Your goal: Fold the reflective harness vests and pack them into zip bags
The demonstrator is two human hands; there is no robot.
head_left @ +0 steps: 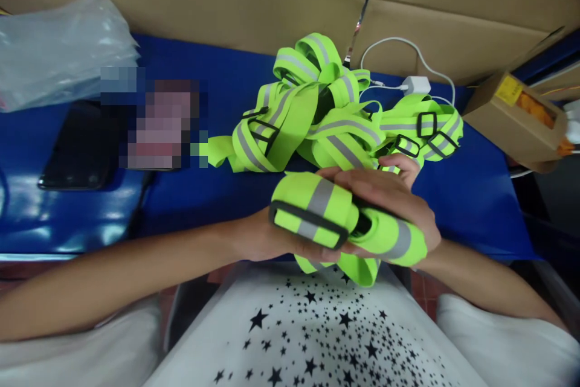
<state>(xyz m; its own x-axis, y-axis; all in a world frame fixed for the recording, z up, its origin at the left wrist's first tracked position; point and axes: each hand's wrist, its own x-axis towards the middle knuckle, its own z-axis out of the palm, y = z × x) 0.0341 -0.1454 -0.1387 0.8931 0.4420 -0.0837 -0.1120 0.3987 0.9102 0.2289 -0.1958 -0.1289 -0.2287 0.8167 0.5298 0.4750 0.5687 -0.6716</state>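
Observation:
Both of my hands hold a bundled neon-yellow reflective strap (394, 236) with a grey stripe, just past the table's near edge. My left hand (267, 236) is closed around its left part, beside a black slide buckle (310, 224); the strap hides most of those fingers. From above and the right, my right hand (403, 200) wraps over the roll. Loose ends of the strap hang below the hands. Behind them lies a tangled pile of similar straps (312, 115) with several black buckles.
The blue tabletop (190, 206) carries a dark phone (81, 145) and a pixelated item (161, 124) on the left. Clear plastic bags (63, 49) lie at the back left. A white charger (415, 84) with cable sits behind the pile. An open cardboard box (507, 115) stands at the right.

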